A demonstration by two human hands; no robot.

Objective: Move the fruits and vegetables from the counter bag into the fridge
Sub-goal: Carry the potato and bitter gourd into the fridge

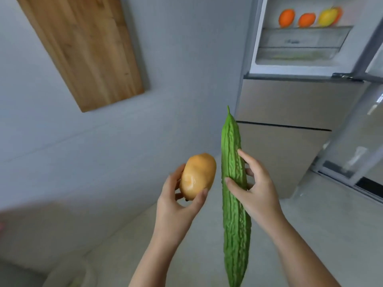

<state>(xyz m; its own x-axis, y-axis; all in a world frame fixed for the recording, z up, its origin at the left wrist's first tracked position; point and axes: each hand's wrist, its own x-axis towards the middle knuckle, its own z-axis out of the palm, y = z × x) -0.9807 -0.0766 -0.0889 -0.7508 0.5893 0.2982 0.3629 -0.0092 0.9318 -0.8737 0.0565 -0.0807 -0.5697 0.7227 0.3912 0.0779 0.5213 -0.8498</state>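
Observation:
My left hand (176, 201) grips a tan potato (198, 175) from below, fingers curled round it. My right hand (253, 187) holds a long green bitter gourd (233, 154) upright, thumb and fingers wrapped round its middle. The fridge (294, 100) stands at the upper right with its top compartment open. On its shelf (306, 27) lie two oranges (287, 17) and a yellow fruit (327, 16). The counter bag is not in view.
A wooden board (87, 48) hangs on the grey wall at the upper left. The open fridge door (364, 125) juts out at the right. Pale floor lies below my arms. A blurred pale object sits at the bottom left corner.

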